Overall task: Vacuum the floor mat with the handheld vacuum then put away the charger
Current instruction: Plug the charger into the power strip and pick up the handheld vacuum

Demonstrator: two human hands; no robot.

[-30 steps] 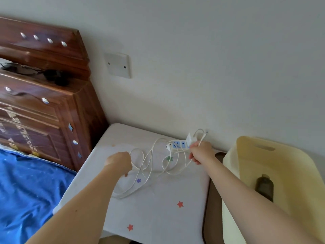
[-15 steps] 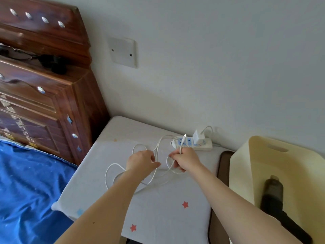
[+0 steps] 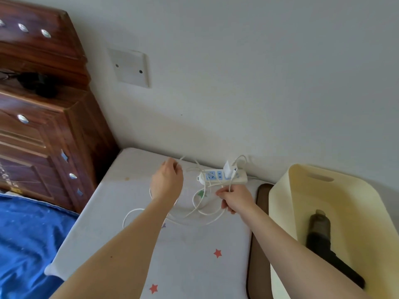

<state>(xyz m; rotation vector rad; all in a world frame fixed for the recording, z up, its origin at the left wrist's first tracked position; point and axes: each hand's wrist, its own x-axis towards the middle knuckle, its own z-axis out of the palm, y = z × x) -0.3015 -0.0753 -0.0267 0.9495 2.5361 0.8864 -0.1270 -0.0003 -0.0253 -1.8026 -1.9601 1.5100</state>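
R hand (image 3: 235, 199) pinches thin white cable (image 3: 131, 211) just in front of power strip (image 3: 224, 178) at cloth-covered table's (image 3: 194, 255) back edge; blocky charger (image 3: 227, 168) plugged in. L hand (image 3: 167, 182) curls round another loop. Dark handheld vac (image 3: 319, 231) lies in smooth cream bin (image 3: 313, 180) by table's right edge

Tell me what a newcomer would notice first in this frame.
Two hands work over the star-print tabletop: the right hand pinches gathered loops of the white charging cable just in front of the power strip by the wall, while the left hand holds another strand further left. Next comes the dark handheld vacuum lying in the cream plastic bin at right, then the carved wooden cabinet at left.
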